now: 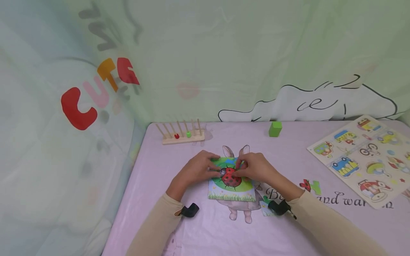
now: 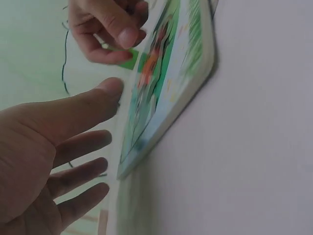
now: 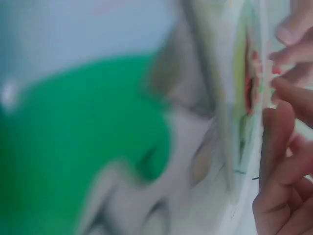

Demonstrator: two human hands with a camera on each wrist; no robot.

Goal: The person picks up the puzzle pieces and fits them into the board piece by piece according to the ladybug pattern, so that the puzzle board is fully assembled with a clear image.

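A square ladybug puzzle (image 1: 221, 196) lies on the pink cloth, the red spotted ladybug (image 1: 231, 177) in its middle. My left hand (image 1: 199, 168) is at the puzzle's left side, fingers fairly straight and thumb near the ladybug's head. In the left wrist view this left hand (image 2: 44, 147) spreads beside the puzzle's edge with nothing between thumb and fingers. From the right, my right hand (image 1: 256, 167) reaches over the puzzle with bent fingers, the tips close to the ladybug. No piece shows in the right hand (image 2: 110, 29) from the left wrist view.
Two loose puzzle pieces lie to the right: a red-and-green piece (image 1: 315, 187) and a pale piece (image 1: 266, 209) partly under my right wrist. A wooden peg rack (image 1: 184, 139) stands back left, a green block (image 1: 275, 129) at the back, a picture board (image 1: 365, 160) at right.
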